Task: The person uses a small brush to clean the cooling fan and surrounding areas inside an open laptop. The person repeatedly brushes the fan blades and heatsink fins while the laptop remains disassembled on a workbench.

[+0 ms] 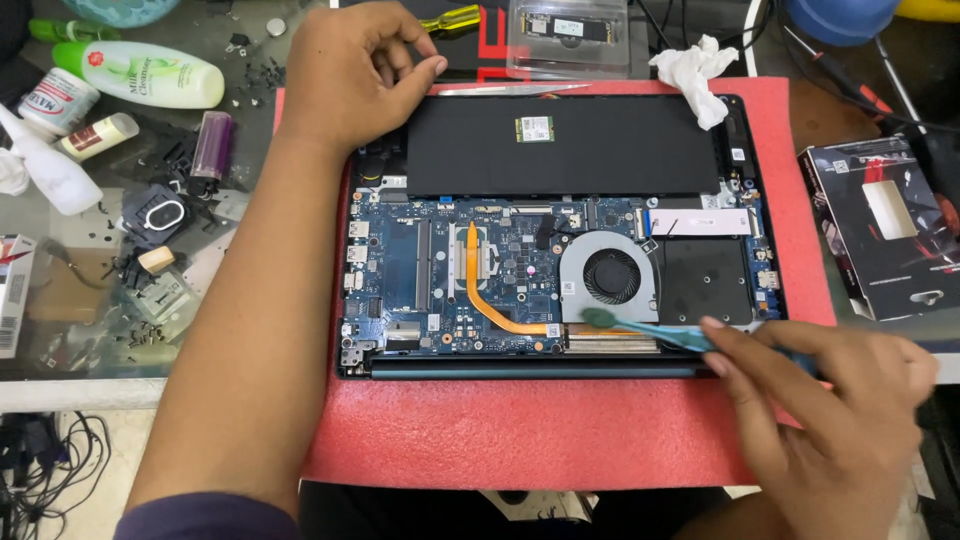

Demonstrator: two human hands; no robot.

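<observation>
- On the glass table [70,370] at the far left lie bottles, small black parts and screws; they seem put aside so that they do not fall on the work area.
- The left hand [350,80] rests at the upper left corner of the opened laptop [560,365], fingers curled loosely and gripping nothing. In my judgement it presses down to keep the laptop from sliding.
- The laptop lies with its bottom cover off on a red foam mat [520,430], which probably protects the lid under it.
- The black battery [600,150] fills the upper part; the blue motherboard [450,290] with a copper heat pipe [485,300] is below it.
- The cooling fan [608,277] sits right of the middle.
- A toothbrush [640,328] with a blue handle lies low and nearly flat; its bristle head touches the fin strip just below the fan.
- The right hand [830,410] has fingers closed around the handle's end, held far back for a light stroke.
- A white tissue [695,75] lies at the upper right.
</observation>
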